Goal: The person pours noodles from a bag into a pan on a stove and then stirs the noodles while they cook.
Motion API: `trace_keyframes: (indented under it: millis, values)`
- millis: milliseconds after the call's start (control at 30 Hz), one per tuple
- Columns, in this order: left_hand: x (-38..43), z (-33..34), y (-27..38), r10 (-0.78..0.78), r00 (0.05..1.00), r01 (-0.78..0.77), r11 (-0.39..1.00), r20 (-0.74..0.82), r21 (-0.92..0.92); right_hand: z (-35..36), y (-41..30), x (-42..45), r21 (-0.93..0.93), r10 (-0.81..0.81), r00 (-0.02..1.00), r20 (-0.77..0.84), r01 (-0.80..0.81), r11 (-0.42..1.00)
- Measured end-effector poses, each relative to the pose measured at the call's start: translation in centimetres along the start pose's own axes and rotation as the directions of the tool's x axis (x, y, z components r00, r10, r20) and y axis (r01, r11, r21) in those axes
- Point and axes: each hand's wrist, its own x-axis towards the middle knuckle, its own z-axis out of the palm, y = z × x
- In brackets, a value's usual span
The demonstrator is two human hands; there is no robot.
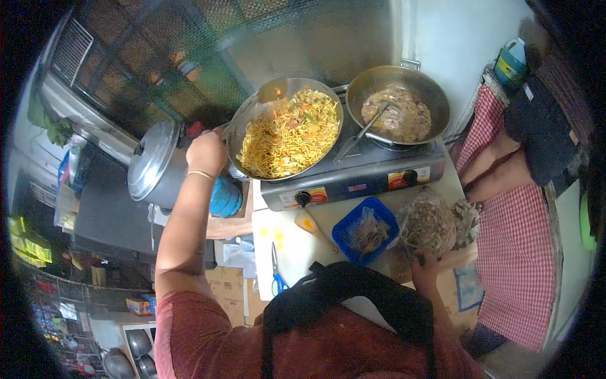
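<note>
My left hand (207, 152) grips the left-side handle of a wok (246, 113), at the left end of a two-burner gas stove (322, 189). Yellow stir-fried noodles (289, 137) with vegetable pieces fill much of that wok. My right hand (426, 272) holds the near edge of a clear plastic bag (428, 222) of what looks like a chopped meat mixture; its fingers are partly hidden. On the right burner, a second wok (438, 99) contains a pale, saucy meat mixture (397, 116). A metal ladle (352, 144) rests in it, its handle leaning over the near rim.
A blue plastic basket (338, 232) with a plastic bag inside, a wooden spatula (315, 228) and blue-handled scissors (277, 277) lie before me. A lidded metal pot (154, 161) stands left, near a blue cylindrical container (226, 198). Red checkered cloth (516, 256) hangs at right.
</note>
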Motion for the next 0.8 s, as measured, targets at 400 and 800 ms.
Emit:
trace_keyframes:
  millis: [400,800]
  values:
    - [-2.6,0.7,3.6,0.149,0.975,-0.189,0.946,0.164,0.263,-1.8,2.1,-0.7,0.051,0.067,0.997,0.033,-0.068,0.996]
    - [2.2,-7.1,12.2,0.363,0.931,-0.344,0.908,-0.038,0.24,-0.2,4.8,-0.4,0.075,-0.067,0.997,-0.033,0.069,0.995]
